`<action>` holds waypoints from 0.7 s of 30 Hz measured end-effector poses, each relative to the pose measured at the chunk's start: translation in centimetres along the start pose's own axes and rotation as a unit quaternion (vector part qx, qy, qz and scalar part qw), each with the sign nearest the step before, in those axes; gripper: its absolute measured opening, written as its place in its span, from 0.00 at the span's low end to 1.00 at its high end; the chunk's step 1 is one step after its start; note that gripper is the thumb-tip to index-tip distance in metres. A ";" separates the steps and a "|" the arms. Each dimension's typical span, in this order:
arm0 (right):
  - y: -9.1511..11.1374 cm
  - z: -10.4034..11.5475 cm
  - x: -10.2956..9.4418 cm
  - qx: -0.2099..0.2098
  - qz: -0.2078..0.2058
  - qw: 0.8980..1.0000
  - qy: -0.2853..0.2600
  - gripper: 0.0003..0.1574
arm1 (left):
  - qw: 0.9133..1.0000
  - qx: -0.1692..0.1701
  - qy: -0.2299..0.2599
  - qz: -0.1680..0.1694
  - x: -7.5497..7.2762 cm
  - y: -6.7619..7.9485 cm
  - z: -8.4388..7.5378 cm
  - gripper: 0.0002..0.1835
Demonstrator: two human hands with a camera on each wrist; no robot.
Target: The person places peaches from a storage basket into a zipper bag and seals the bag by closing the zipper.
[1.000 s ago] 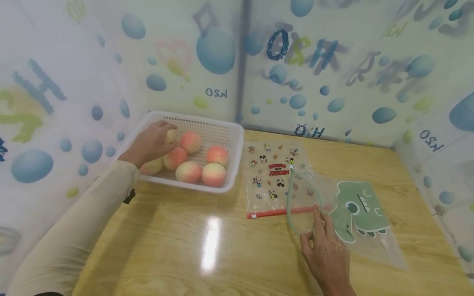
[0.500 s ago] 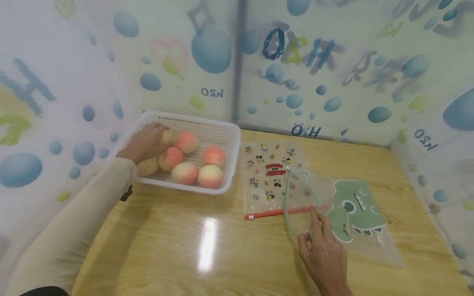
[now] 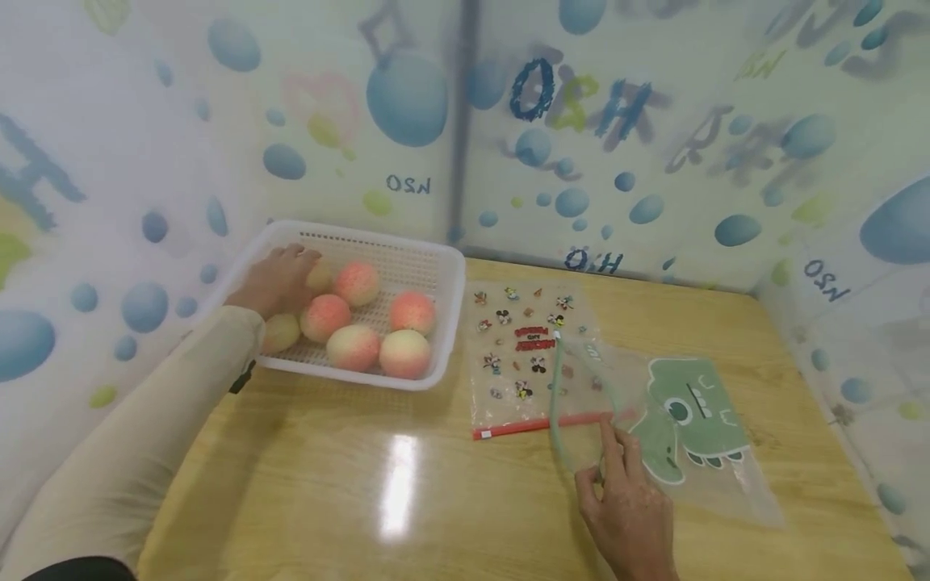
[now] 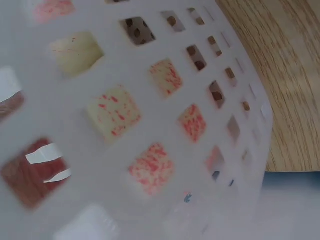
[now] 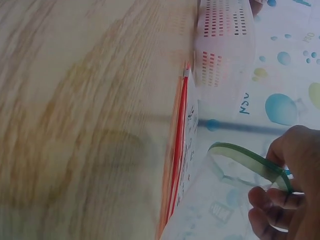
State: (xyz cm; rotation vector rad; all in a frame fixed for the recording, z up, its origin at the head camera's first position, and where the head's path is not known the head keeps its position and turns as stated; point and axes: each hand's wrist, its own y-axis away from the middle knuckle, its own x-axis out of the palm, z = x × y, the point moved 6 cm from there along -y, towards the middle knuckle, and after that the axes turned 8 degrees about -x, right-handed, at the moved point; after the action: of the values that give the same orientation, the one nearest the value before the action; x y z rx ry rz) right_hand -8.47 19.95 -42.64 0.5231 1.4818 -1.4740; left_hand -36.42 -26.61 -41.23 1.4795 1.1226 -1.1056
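In the head view a white perforated plastic basket (image 3: 455,315) holds several pink-and-yellow peaches (image 3: 353,347). My left hand (image 3: 274,281) reaches over its left side, fingers curled round a pale peach (image 3: 318,279); the thumb is hidden. Through the basket's holes, the left wrist view shows speckled peach skin (image 4: 151,167). At the right, my right hand (image 3: 629,508) pinches the green-edged mouth of a clear zip bag (image 3: 690,420) printed with a green dinosaur. From the right wrist camera, that green rim (image 5: 245,157) bows open between thumb and fingers.
A second clear zip bag (image 3: 508,379), with a red slider and small cartoon figures, lies flat between the basket and the right hand; the dinosaur bag overlaps it. The wooden table (image 3: 320,484) meets patterned walls (image 3: 581,97) at the back and sides.
My left hand has settled slightly farther left and lower over the pale peach. The right hand keeps its pinch on the dinosaur zip bag. The whole head view has shifted a little.
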 end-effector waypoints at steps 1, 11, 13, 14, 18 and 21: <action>0.1 0.0 0.0 -0.004 -0.003 1.000 0.000 0.44 | 1.000 -0.001 -0.004 0.000 0.1 -0.1 0.2 0.34; 0.2 -0.1 0.0 0.002 -0.002 1.000 0.010 0.44 | 1.000 0.000 0.012 0.014 0.7 0.1 0.9 0.41; 0.1 -0.1 0.0 0.004 0.002 1.000 0.012 0.43 | 1.000 0.003 -0.001 0.008 0.5 0.2 0.8 0.40; 0.1 -0.1 0.0 0.006 0.003 1.000 0.012 0.43 | 1.000 0.006 -0.010 0.004 0.4 0.3 0.7 0.39; 0.1 -0.1 -0.1 0.012 0.008 1.000 0.011 0.43 | 0.999 0.016 -0.043 -0.024 0.1 0.6 0.4 0.34; 0.0 0.0 -0.1 0.018 0.012 1.000 0.009 0.43 | 0.998 0.025 -0.040 -0.036 -0.1 0.8 0.4 0.31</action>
State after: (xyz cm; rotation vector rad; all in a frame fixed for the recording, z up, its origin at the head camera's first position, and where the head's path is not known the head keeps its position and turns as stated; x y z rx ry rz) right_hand -8.43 20.00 -42.58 0.5752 1.4612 -1.4839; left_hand -35.66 -27.14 -41.10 1.4299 1.1077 -1.2395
